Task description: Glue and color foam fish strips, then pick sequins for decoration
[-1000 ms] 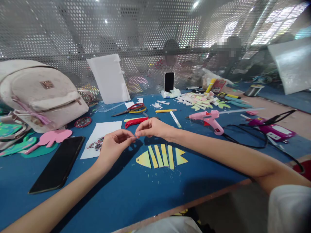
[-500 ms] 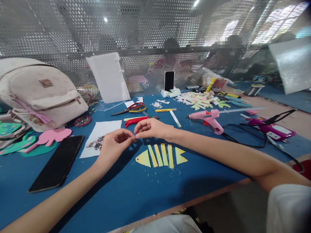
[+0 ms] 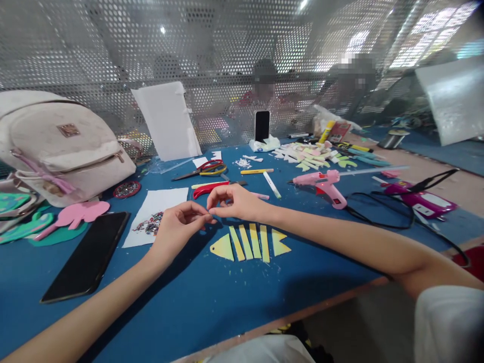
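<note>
Your left hand [image 3: 184, 220] and right hand [image 3: 233, 201] in closed fingertip pinches, contents indiscernible, flat yellow-green fish segments [image 3: 255, 242] nearer you than the right.

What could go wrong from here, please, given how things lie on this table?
The left hand might brush the tiny loose bits close by, scattering them.
The right hand could nudge the separate fish pieces out of line.
The glue gun near the right forearm may be hot.
</note>
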The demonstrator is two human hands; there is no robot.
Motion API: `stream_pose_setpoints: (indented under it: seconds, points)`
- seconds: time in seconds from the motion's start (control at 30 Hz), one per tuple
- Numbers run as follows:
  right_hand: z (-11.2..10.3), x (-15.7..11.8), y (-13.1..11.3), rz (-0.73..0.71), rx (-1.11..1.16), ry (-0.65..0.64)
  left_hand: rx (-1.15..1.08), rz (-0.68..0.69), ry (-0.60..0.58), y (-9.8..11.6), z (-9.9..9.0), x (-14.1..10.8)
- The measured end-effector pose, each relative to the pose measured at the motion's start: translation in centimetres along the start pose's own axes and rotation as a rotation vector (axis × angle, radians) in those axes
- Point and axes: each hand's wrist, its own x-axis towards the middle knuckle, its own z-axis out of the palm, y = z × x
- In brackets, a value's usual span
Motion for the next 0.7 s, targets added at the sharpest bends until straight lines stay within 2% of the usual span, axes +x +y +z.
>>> stream_pose_setpoints:
  seconds: [0.2,0.33,0.47,0.7]
  points:
    - [0.06,-0.35,-0.45,-0.194,-0.239,0.033,-0.025,-0.015,0.007,0.16,0.13,-0.03]
    - [0.01,-0.42,-0.36,-0.286,-0.371,0.006,-0.04,-0.015,0.023,0.22,-0.01,0.06]
    - [0.08,-0.49,-0.36,-0.275,-0.386,-0.001,-0.054,-0.015,0.03,0.16,-0.33,0.13]
    - [0.21,-0.28,-0.43,-0.131,-0.171,0.021,-0.069,-0.021,0.03,0.16,-0.21,0.18]
